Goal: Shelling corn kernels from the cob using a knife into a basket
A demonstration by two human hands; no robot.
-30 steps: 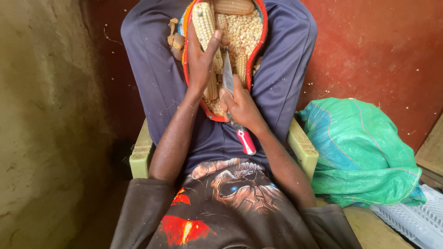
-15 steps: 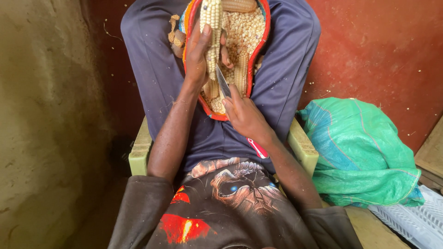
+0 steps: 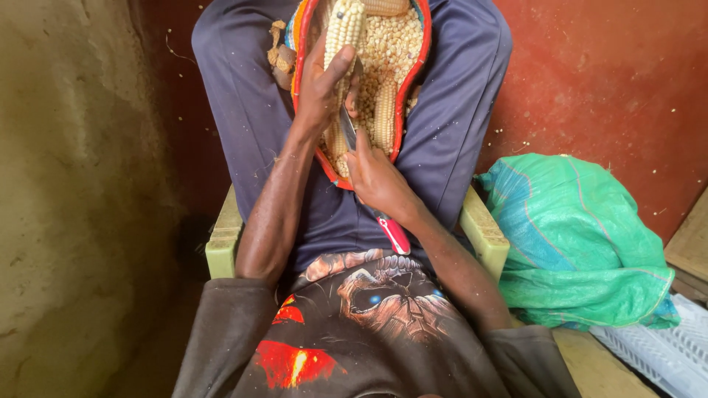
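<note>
I sit on a pale green wooden chair (image 3: 221, 239) with a red-rimmed woven tray (image 3: 417, 70) on my lap, full of loose maize kernels (image 3: 394, 48) and a few cobs. My left hand (image 3: 321, 85) grips a pale yellow maize cob (image 3: 345, 26) upright over the tray. My right hand (image 3: 376, 177) holds a knife with a red handle (image 3: 394, 234); its blade (image 3: 348, 129) points up against the lower part of the cob. Another cob (image 3: 385, 110) lies in the tray beside the blade.
A green and blue woven sack (image 3: 582, 236) lies bundled at my right. A white mesh sack (image 3: 664, 350) shows at the lower right. A rough tan wall fills the left, and a red wall (image 3: 612, 81) stands ahead. Bare cob pieces (image 3: 280, 55) sit at the tray's left edge.
My left hand has raised the cob and turned it more upright. The knife blade in my right hand has slid up along the cob's lower part.
</note>
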